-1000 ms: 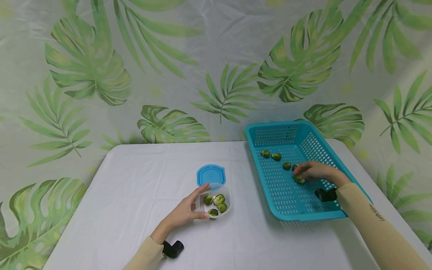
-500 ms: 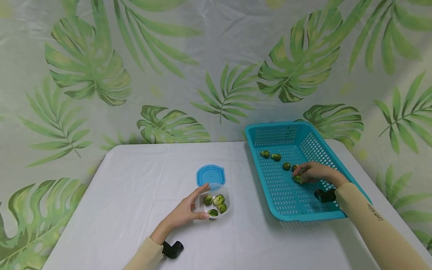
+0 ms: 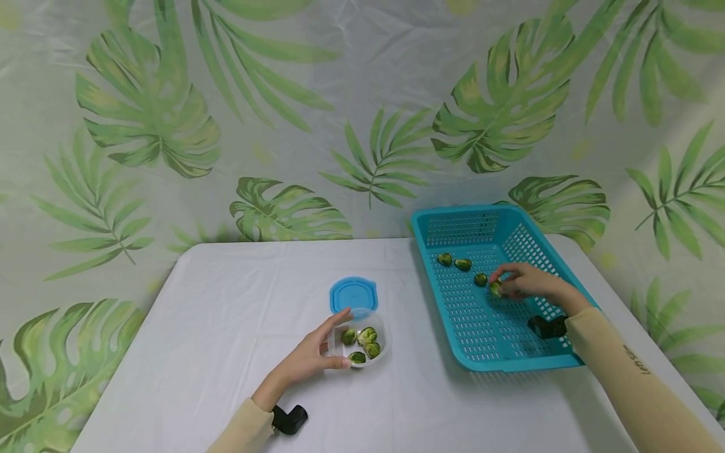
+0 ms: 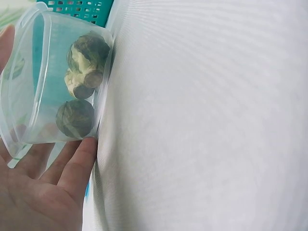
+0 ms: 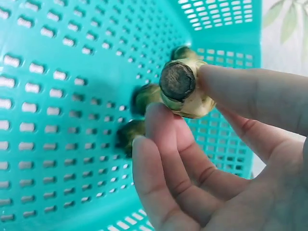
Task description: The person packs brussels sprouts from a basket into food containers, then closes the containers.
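Observation:
My left hand (image 3: 308, 355) holds a small clear plastic container (image 3: 388, 336) on the white-covered table, thumb at the near side and fingers at the far side. Several Brussels sprouts (image 3: 367, 335) lie inside it; in the left wrist view, the fingers (image 4: 79, 168) reach along its wall. Over the teal basket (image 3: 476, 327), my right hand (image 3: 527, 281) pinches a Brussels sprout (image 5: 185, 89) between thumb and fingertips, its brown cut stem facing the wrist camera. Other sprouts sit on the basket floor, such as one (image 3: 480, 279) just left of the fingers.
Behind the container lies a blue lid (image 3: 354, 294) flat on the tablecloth (image 3: 255, 302). Two more sprouts (image 3: 463, 264) rest toward the back left of the basket, whose raised rim stands between the right hand and the container. A leaf-print curtain (image 3: 283, 126) hangs behind the table.
My right hand has risen slightly and shifted back, bringing the pinched sprout up from where it was on the basket floor. My left hand and the container stay in place.

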The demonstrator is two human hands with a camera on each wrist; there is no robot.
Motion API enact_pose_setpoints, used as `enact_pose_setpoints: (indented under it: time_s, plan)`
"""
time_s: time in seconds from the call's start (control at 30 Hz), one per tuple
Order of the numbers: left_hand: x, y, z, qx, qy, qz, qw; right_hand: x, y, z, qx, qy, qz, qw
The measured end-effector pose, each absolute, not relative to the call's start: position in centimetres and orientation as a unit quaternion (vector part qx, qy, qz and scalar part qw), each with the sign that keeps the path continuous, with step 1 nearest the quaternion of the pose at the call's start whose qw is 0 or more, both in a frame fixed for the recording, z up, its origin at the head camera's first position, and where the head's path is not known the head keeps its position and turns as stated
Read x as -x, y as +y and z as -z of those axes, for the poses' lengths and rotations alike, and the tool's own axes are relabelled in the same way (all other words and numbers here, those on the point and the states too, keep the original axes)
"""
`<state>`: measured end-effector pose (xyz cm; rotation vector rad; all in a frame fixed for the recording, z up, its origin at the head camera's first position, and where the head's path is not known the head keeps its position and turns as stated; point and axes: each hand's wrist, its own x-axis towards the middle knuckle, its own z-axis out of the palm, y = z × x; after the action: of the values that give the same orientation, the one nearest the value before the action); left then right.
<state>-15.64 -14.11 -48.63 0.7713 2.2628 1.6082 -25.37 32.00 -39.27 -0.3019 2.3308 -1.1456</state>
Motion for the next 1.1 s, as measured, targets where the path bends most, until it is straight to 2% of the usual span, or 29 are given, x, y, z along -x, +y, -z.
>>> enact_pose_setpoints:
  time_s: [0.57, 1.1]
  plan:
    - [15.7, -14.2, 48.7, -0.269, 0.775, -0.557, 0.13, 24.5, 29.0, 37.7, 0.173, 0.845, 0.457, 0.217]
    - [15.7, -14.2, 48.7, -0.273, 0.768, -0.564, 0.133, 23.5, 24.5, 36.0, 0.231, 0.82, 0.477, 0.217]
